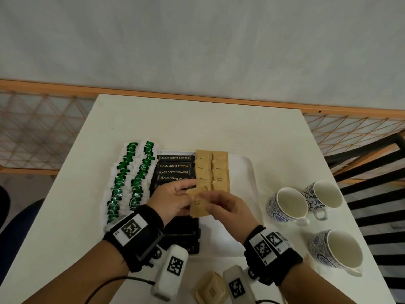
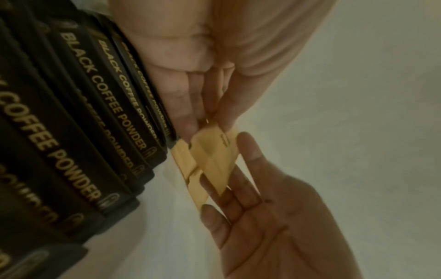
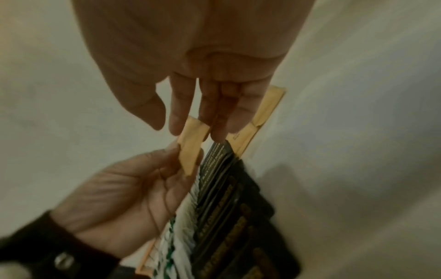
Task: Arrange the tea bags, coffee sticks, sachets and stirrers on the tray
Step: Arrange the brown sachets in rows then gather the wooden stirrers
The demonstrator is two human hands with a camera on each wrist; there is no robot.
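Note:
A white tray [image 1: 247, 172] on the table carries two columns of green tea bags [image 1: 131, 178], a column of black coffee sticks [image 1: 175, 168] and two columns of brown sugar sachets [image 1: 211, 170]. Above the tray's near half, my left hand [image 1: 188, 194] pinches a small bunch of brown sachets [image 1: 197, 208] between thumb and fingers [image 2: 188, 120]. My right hand [image 1: 209, 197] meets it from the right. Its straight fingers [image 2: 248, 151] touch the top sachet [image 3: 190, 147], and its thumb stands apart. My hands hide part of the coffee sticks [image 2: 95, 113].
Three blue-patterned cups [image 1: 289, 202] [image 1: 324, 194] [image 1: 341, 249] stand on the table right of the tray. More brown sachets [image 1: 210, 286] lie at the front table edge between my wrists. A wooden rail and a wall run behind the table.

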